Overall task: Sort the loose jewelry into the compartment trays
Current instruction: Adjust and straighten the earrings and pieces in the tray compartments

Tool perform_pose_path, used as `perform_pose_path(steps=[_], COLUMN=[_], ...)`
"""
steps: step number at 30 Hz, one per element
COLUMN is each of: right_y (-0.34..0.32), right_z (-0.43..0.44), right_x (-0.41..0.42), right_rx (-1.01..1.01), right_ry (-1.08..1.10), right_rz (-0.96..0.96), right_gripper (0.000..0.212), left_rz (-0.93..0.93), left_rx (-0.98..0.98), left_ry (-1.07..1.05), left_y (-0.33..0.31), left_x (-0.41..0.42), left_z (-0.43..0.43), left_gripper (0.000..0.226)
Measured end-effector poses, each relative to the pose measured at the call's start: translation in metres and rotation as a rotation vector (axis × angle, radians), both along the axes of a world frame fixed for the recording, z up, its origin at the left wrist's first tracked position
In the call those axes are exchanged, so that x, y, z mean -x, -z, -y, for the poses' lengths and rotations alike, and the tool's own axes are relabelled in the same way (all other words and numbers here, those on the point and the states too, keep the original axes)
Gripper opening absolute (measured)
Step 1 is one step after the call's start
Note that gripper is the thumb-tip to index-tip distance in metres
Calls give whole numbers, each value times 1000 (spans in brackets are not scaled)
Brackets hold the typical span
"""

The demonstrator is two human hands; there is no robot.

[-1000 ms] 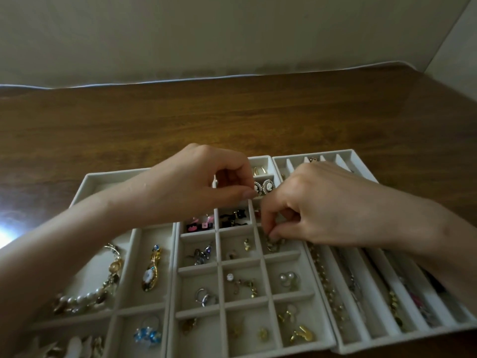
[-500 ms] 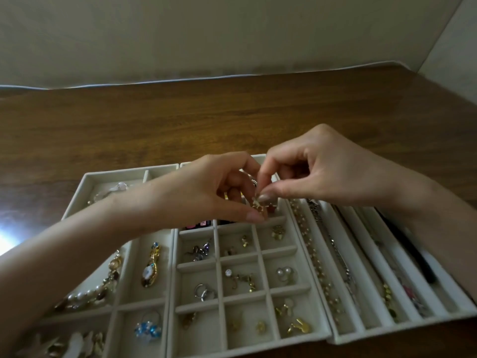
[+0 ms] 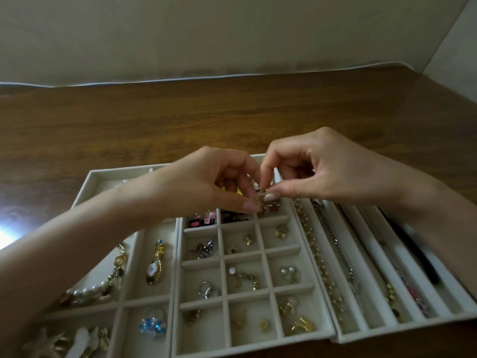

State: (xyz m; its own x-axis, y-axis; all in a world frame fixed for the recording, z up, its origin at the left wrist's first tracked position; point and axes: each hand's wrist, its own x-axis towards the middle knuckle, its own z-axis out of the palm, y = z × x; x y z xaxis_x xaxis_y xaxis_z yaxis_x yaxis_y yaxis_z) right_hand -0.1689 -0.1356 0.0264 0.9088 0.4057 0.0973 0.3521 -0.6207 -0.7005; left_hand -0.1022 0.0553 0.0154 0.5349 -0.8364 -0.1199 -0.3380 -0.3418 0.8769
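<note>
Wooden table (image 3: 180, 120) under cream trays (image 3: 289, 248)

Dark wooden table (image 3: 180, 120), plain beige wall (image 3: 206, 34) behind it, bright glare on table's left edge (image 3: 6, 229)

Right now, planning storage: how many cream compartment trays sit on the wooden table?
3, side by side: cream large-compartment tray left, cream small-grid tray middle, cream long-slot tray right; none seems hidden.

Tiny pinched item (image 3: 262, 202), perhaps an earring, too small and blurred.
</note>
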Motion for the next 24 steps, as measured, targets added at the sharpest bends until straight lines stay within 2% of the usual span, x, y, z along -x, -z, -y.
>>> perform_pose_path(steps=[5, 12, 17, 21, 24], right_y=[-1, 1, 6, -1, -3], right_z=[-1, -14, -16, -7, -2], right_x=[5, 15, 13, 9, 4], right_rx=[357, 582, 563, 316, 206], right_ry=[-101, -136, -140, -107, -31], right_rz=[-93, 57, 110, 41, 34], right_gripper=[10, 12, 4, 5, 5], left_rz=[39, 92, 100, 104, 129], left_rx=[-4, -17, 0, 21, 21], left_ry=[-86, -92, -94, -93, -71], left_y=[0, -2, -3, -2, -1], left_x=[-7, -6, -4, -3, -4], left_z=[-3, -3, -1, -1, 0], left_gripper=[27, 13, 22, 16, 13])
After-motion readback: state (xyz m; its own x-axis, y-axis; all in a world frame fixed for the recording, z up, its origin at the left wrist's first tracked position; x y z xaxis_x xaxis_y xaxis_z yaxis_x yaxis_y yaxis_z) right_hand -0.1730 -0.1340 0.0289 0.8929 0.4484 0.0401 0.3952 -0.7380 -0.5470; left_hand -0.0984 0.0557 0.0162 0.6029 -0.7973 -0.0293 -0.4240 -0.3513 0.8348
